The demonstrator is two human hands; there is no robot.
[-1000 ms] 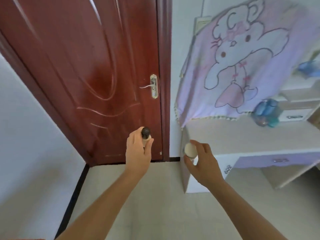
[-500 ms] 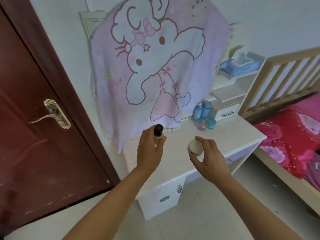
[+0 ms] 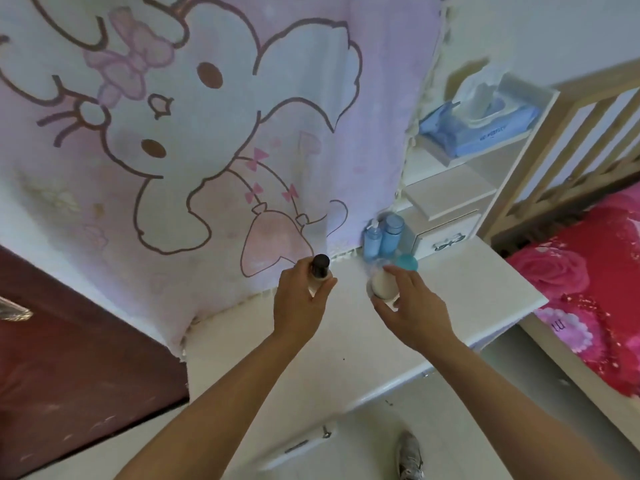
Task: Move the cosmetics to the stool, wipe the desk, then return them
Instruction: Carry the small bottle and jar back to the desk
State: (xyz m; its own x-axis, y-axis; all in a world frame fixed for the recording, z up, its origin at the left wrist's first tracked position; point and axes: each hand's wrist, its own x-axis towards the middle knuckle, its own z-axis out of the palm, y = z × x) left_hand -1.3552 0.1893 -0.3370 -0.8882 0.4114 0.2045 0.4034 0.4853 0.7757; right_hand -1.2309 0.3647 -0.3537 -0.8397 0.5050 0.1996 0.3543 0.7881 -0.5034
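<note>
Closer to the desk [image 3: 467,292] than half a second ago, we now hold both cosmetics over the back half of its white top. Our left hand [image 3: 299,306] has its fingers and thumb wrapped round the black-capped bottle [image 3: 319,271], which stands upright. Our right hand [image 3: 412,313] pinches the cream jar [image 3: 382,284] between curled fingertips and thumb, lid tilted toward us. We cannot tell whether either one touches the desk. Just behind the jar stand two blue bottles [image 3: 382,237] and a teal lid [image 3: 407,262], against the hem of the cartoon cloth [image 3: 207,133]. A wipes pack [image 3: 485,123] lies on the shelf [image 3: 450,199] above. On the right is the bed [image 3: 588,271], on the left the door [image 3: 69,358], and below us a shoe [image 3: 410,455].
</note>
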